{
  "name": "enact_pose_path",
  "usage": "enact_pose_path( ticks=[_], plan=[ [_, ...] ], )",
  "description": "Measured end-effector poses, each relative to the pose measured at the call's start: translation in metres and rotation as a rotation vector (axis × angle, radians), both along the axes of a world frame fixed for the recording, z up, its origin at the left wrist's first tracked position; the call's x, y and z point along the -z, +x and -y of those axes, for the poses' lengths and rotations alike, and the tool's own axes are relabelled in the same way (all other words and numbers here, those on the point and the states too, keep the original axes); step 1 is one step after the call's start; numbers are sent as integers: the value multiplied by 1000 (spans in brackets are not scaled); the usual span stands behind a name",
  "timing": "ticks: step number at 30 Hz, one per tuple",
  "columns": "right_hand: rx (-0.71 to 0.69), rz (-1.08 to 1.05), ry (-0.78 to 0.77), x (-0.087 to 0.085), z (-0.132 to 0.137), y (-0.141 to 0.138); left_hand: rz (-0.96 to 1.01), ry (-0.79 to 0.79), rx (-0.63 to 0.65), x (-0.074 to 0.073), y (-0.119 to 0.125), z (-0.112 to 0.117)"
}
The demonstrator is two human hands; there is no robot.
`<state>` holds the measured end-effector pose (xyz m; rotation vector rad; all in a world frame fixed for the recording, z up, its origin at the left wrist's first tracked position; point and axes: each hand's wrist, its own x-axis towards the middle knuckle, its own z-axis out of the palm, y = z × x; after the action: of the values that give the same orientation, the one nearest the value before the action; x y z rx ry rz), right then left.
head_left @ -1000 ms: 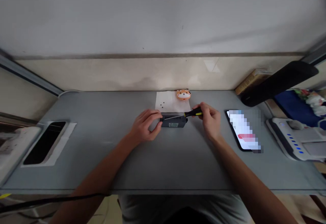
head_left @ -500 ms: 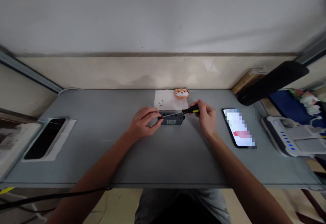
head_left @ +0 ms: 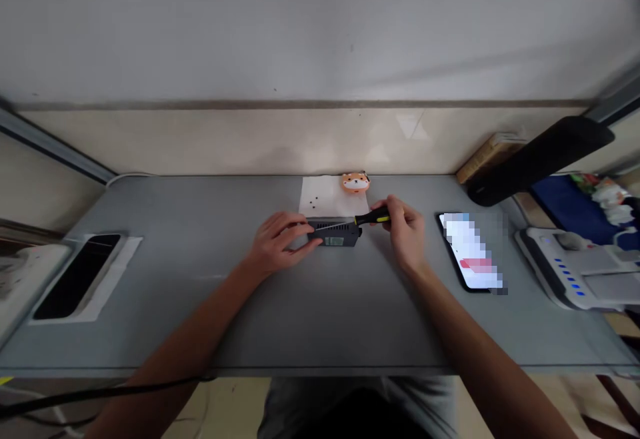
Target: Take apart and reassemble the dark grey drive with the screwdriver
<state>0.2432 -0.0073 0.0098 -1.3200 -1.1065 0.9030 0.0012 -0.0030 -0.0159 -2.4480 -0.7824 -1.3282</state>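
**Two hands hold a screwdriver to a vented box**

The box [head_left: 334, 232] is dark grey, long and low, with a row of vent slots along its top and a small greenish label on the side facing the person. It lies at the middle of the tabletop [head_left: 150, 332], its far edge overlapping a white sheet [head_left: 325, 189]. The left hand [head_left: 280, 242] has a closed grip on the box's left end, fingers [head_left: 295, 227] curled over the top. The right hand [head_left: 405, 229] has a closed grip on the black-and-yellow handle of the screwdriver [head_left: 373, 217]. Its thin shaft runs low along the top of the box toward the left fingers; where the tip ends is too small to tell.

The count: one box, one screwdriver, one sheet, about three tiny black screws [head_left: 314, 203] on the sheet and one orange animal-face toy [head_left: 355, 182] at its far edge. A phone [head_left: 470, 252] with a pixelated screen lies right of the right hand.
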Motion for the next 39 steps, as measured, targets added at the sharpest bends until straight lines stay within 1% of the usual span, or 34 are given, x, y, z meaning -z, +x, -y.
enact_pose_path(
  ticks=[5, 12, 18, 21, 25, 27, 29, 32, 35, 37, 39],
  plan=[
    [30, 30, 19, 7, -5, 4, -28, 61, -3, 0, 0, -1],
    [-118, 114, 29, 24, -13, 7, -32, 44, -17, 1, 2, 0],
    [-150, 146, 12, 26, -10, 0, -55, 71, -55, -1, 4, 2],
    [-155, 158, -5, 25, -10, -2, -23, 46, -70, -2, 5, 3],
    [-153, 120, 14, 22, -9, -1, 13, 34, -83, -2, 6, 7],
    [-133, 93, 22, 18, -8, 1, 26, 52, -96, -4, 7, 8],
    [-85, 58, 17, 14, -8, 3, 23, 81, -98, -10, 6, 8],
    [19, -42, -4, 8, -9, 7, -5, 110, -86, -23, 6, 2],
    [109, -161, -4, 4, -14, 14, -7, 76, -58, -35, 13, -7],
    [162, -230, 0, 4, -17, 21, 0, 43, -32, -38, 23, -10],
    [222, -291, -8, 5, -20, 28, -17, 18, -22, -34, 33, -9]
  ],
)
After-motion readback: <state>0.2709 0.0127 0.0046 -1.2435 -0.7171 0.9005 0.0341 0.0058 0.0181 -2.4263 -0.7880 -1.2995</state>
